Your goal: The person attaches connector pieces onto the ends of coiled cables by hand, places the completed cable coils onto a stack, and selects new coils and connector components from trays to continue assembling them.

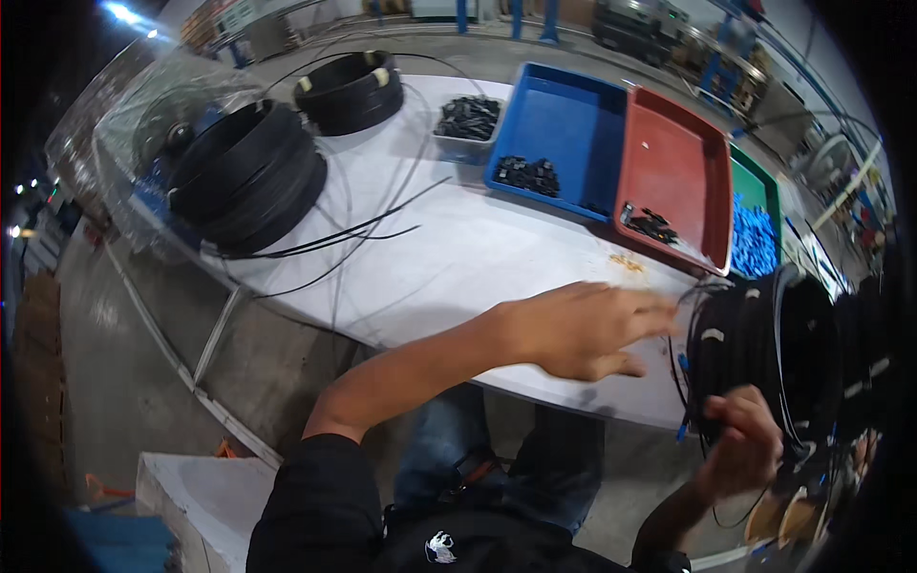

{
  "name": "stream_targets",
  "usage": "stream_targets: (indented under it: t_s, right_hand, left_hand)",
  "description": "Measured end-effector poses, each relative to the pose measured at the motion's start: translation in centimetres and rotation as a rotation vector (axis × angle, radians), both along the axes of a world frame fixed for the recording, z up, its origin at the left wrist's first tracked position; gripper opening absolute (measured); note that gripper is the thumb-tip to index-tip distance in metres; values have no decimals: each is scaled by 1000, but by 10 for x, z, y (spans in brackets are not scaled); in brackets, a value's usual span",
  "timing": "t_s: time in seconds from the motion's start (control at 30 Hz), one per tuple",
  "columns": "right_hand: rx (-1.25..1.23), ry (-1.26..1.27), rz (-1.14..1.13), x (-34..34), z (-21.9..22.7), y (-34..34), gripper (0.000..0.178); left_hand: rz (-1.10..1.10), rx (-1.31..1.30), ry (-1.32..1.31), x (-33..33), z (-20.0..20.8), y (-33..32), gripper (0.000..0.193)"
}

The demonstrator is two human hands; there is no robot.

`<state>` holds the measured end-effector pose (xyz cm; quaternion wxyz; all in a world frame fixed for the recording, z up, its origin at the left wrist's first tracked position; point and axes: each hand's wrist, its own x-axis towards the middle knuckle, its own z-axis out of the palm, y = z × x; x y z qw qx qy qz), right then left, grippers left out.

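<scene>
My left hand (597,329) reaches across above the white table (449,277), fingers stretched out and apart, with nothing visible in them. Its fingertips point at a bundle of black cable coils (740,349) at the table's right end. Close against the near side of that bundle is my right hand (747,441), its fingers curled. Whatever it may hold is too small or hidden to make out. Thin cable ends hang from the bundle, and a few have blue connectors (682,428) on them.
Behind stand a blue tray (573,105) and a red tray (673,143) with black parts, a green tray (759,177) with blue connectors, and a clear box (465,150) of black parts. Large black coils (253,181) and a smaller coil (351,93) sit at left. Loose cables (344,234) trail nearby.
</scene>
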<state>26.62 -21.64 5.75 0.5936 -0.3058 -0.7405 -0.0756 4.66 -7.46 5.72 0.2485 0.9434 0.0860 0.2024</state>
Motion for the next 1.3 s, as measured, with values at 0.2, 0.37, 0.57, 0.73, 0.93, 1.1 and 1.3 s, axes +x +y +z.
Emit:
stream_targets:
  t_s: [0.2, 0.37, 0.57, 0.73, 0.93, 1.1, 1.3]
  right_hand:
    - [-544, -70, 279, -81, 0, 62, 9]
    - [-572, -224, 577, -150, 30, 94, 11]
    - [-499, -292, 795, -221, 55, 123, 15]
    - [-420, -477, 856, -247, 52, 136, 13]
    - [-546, -475, 1003, -218, 89, 191, 13]
    - [-803, -125, 601, -217, 89, 296, 18]
    - [-1110, -18, 536, -249, 19, 340, 19]
  left_hand:
    - [251, -41, -216, -151, 23, -57, 16]
    - [830, 15, -503, -297, 49, -65, 23]
    - [1519, 0, -794, -448, 35, -42, 33]
    - [1685, 321, -531, -454, 14, -20, 33]
    - [1343, 613, -425, -389, 49, 27, 19]
    - [1045, 635, -164, -336, 82, 126, 20]
    - [1144, 397, 108, -332, 102, 286, 25]
